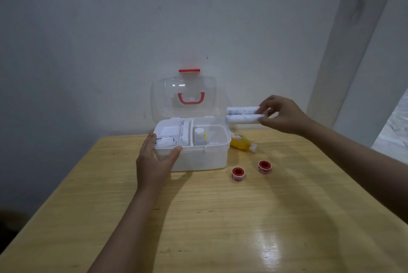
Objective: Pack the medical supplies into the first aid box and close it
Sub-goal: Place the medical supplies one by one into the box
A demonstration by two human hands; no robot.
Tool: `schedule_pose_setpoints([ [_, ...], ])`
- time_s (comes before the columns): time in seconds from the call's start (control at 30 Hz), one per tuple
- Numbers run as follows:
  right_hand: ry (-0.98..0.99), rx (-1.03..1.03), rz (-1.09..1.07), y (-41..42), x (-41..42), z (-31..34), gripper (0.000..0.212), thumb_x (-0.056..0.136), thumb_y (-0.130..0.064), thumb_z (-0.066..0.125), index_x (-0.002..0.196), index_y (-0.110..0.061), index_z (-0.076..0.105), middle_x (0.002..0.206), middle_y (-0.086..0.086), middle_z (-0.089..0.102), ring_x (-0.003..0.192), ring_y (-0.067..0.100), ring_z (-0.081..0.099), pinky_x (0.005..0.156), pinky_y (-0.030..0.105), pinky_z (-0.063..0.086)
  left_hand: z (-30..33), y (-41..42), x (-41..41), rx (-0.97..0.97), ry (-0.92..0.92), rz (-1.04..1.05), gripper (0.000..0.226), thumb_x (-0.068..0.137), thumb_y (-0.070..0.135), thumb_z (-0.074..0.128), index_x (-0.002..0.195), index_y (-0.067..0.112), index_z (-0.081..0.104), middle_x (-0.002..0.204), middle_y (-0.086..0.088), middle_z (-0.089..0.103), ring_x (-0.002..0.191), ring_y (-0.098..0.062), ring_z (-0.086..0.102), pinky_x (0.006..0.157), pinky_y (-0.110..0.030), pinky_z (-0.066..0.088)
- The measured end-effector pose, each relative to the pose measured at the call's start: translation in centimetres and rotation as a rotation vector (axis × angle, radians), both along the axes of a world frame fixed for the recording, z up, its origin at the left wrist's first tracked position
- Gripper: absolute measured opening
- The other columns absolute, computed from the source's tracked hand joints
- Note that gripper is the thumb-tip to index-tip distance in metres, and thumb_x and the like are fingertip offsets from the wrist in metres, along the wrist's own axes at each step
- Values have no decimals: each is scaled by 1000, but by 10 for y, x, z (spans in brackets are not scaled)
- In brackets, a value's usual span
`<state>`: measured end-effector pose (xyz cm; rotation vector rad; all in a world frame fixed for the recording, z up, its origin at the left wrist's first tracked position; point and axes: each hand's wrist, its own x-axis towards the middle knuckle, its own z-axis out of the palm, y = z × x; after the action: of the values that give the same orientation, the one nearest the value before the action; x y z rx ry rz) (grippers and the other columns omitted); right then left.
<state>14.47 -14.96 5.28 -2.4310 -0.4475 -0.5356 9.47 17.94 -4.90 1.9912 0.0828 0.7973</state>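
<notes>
Your right hand (284,115) pinches two white rolls (242,115) by their right ends, above the table (198,217) just right of the open first aid box (198,160); their long axes run level, left-right, free ends toward the box. Your left hand (154,162) grips the box's front-left corner.

The white first aid box (198,160) stands open in the left grip (154,162), two wrapped white rolls (241,115) are pinched in the right grip (284,116), and a yellow bottle (241,143) and two red-cored tape rolls (238,174) lie between the grips.
</notes>
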Motion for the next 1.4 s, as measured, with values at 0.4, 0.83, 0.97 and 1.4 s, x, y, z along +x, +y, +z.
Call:
schedule_pose_setpoints([
  [0.4,253,-640,133,98,41,24,22,77,-18,64,97,-18,72,108,2,64,98,17,56,85,33,51,0,1,-1,-6,-7,-7,78,70,33,80,136,8,46,142,-6,48,130,-17,45,107,-27,35],
  [0.83,150,-438,119,86,51,4,29,79,-21,72,107,-25,69,119,6,49,93,11,48,82,24,45,-2,1,2,-18,-22,-9,78,69,32,80,136,9,47,142,-4,48,129,-14,45,103,-20,31],
  [0.97,108,-269,66,66,42,5,27,80,-23,71,106,-21,69,114,8,54,92,18,57,76,22,44,-2,0,1,-10,-27,-10,79,70,32,80,136,8,46,143,-5,47,130,-16,44,105,-21,31],
  [1.4,360,-141,-111,22,6,-71,31,64,-24,83,90,-20,67,97,0,64,85,15,59,77,34,54,-2,0,0,12,-40,-9,76,71,31,80,134,5,47,142,-9,48,130,-19,45,109,-30,35],
])
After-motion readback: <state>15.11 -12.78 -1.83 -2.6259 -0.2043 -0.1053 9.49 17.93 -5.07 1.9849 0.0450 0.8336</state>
